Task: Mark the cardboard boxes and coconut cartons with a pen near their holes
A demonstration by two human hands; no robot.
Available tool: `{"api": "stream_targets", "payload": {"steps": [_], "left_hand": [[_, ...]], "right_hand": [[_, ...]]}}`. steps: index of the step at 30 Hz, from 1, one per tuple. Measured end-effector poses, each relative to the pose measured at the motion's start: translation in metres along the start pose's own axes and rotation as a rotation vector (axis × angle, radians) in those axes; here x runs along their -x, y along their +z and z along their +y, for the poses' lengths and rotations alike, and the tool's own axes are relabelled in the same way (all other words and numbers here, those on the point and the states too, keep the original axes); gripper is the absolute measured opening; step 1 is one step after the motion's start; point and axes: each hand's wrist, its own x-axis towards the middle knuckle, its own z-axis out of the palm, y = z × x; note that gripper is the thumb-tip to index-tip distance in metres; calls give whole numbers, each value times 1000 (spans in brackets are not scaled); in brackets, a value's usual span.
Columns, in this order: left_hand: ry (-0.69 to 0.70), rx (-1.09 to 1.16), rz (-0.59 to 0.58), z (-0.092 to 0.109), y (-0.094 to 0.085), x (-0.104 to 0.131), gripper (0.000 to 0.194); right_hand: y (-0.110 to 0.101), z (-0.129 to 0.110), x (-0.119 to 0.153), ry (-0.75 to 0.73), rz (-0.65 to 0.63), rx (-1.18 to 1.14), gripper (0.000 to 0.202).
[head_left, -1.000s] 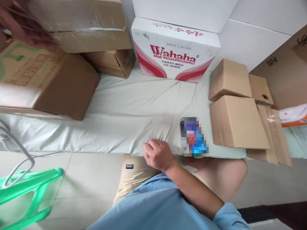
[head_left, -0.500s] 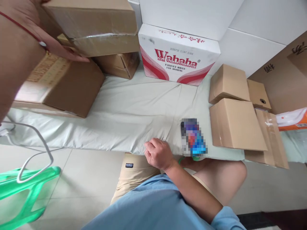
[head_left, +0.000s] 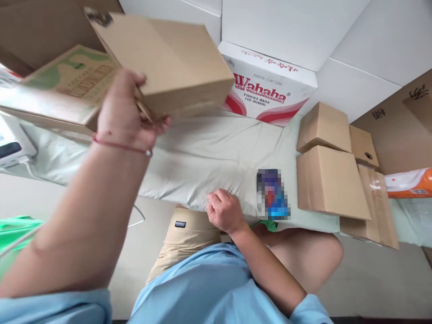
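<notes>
A brown cardboard box [head_left: 168, 58] is held up at the upper left, tilted, over the pale green cloth. My left hand [head_left: 135, 112] grips its near left edge, with the fingertips curled under it. Behind that wrist lies a larger carton [head_left: 67, 83] with green and brown print. My right hand [head_left: 224, 210] rests at the front edge of the cloth, its fingers curled into a loose fist; whether anything is inside cannot be seen. To its right lies a phone [head_left: 273, 194] with a blurred screen.
A white and red Wahaha box [head_left: 266, 87] stands by the wall. Small cardboard boxes [head_left: 330, 180] are grouped at the right beside a large carton [head_left: 401, 108]. An orange and white packet [head_left: 410, 182] lies far right. A green stool [head_left: 16, 236] and a white device [head_left: 15, 141] are at left.
My left hand has moved right and toward me, now gripping a box that is lifted and tilted. The view has shifted left. My right hand stays at the cloth's edge.
</notes>
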Motion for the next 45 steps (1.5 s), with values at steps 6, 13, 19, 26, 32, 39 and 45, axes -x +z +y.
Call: {"api": "stream_targets", "payload": {"steps": [6,13,19,26,32,39,45], "left_hand": [[-202,134,-65,-60,-48,85,33],[-481,112,5,-64,-90,118,43],[-712,233,-86,-71,-87,125,56],[-705,98,-314,-71,-83,146,53],[-492,-111,-378,-67,-103,171,59],[-533,102,-221,-73,-109,158,24],[-720,298,-275,-94,-120,141,24]], "right_hand": [[-16,-2,6,40,95,-301,22],[-79,-9,74,450,252,-722,23],[-107,13,95,684,538,-740,33],[-123,25,97,576,473,-989,62],[-118,9,111,645,525,-1150,60],[-137,-27,114,536,472,-1217,46],[-168,-51,110,352,418,-903,45]]}}
